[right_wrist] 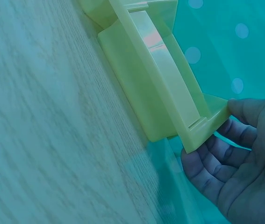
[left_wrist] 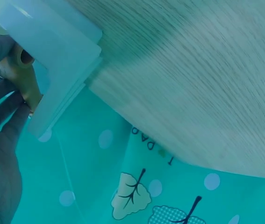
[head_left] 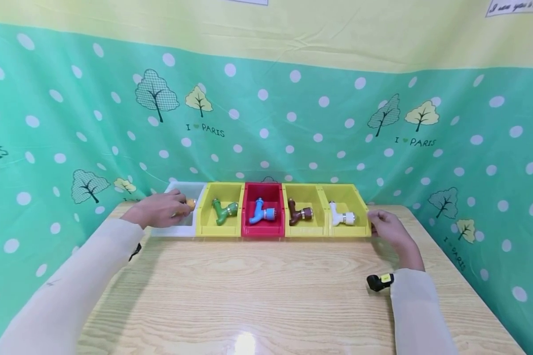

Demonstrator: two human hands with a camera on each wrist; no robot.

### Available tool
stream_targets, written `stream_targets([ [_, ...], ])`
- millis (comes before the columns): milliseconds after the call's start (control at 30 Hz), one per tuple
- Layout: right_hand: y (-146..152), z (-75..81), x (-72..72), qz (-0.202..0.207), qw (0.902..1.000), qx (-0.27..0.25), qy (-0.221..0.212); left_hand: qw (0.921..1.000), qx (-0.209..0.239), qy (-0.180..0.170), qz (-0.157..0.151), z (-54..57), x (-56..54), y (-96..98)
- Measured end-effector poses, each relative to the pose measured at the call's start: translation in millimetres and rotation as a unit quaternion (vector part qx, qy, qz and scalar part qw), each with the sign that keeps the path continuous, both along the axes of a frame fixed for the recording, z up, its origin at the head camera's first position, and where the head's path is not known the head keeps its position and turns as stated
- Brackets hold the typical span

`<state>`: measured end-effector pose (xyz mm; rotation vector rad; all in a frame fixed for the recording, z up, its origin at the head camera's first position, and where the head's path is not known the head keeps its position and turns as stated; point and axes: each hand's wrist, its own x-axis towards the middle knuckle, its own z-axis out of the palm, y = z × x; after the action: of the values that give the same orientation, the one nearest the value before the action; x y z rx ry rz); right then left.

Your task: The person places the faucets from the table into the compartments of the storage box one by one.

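Observation:
At the left end of a row of bins, my left hand [head_left: 161, 208] reaches into the white bin [head_left: 174, 230]. Its fingers grip an orange-yellow tap [left_wrist: 25, 79], seen behind the bin's wall in the left wrist view and partly hidden by the hand in the head view. My right hand [head_left: 392, 230] is at the other end of the row. There its thumb and curled fingers hold the side edge of the rightmost yellow bin [right_wrist: 139, 88]. A white tap [head_left: 341, 217] lies inside that bin.
Between the end bins, a green tap [head_left: 223, 213] lies in a yellow bin, a blue tap [head_left: 259, 212] in the red bin [head_left: 263, 231], and a brown tap [head_left: 298, 214] in another yellow bin. The row stands on a wooden table [head_left: 257, 286] before a green dotted cloth [head_left: 266, 133].

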<state>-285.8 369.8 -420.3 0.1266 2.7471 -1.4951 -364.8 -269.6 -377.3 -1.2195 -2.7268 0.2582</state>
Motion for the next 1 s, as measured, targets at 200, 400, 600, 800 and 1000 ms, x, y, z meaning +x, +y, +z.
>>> stream_targets([
  [200,1,-1.4,-1.3,0.004,1.0000,-0.004,0.003,0.9997,0.001,-0.018,0.013,-7.5,-8.9,-1.0],
  [400,1,-0.9,-0.8,0.001,1.0000,-0.002,0.005,0.9988,0.001,-0.039,0.031,-12.9,-18.1,0.0],
  [600,0,-0.4,-0.4,-0.003,1.0000,-0.002,-0.004,0.9977,-0.002,-0.049,0.046,-16.5,-22.7,2.4],
  [800,-1,-0.4,-0.1,-0.006,0.9999,-0.004,-0.008,0.9959,0.008,-0.067,0.060,-18.2,-23.6,4.0],
  [1000,-1,0.8,-0.4,-0.006,0.9999,-0.002,-0.008,0.9926,0.017,-0.092,0.077,-19.9,-26.1,6.9],
])
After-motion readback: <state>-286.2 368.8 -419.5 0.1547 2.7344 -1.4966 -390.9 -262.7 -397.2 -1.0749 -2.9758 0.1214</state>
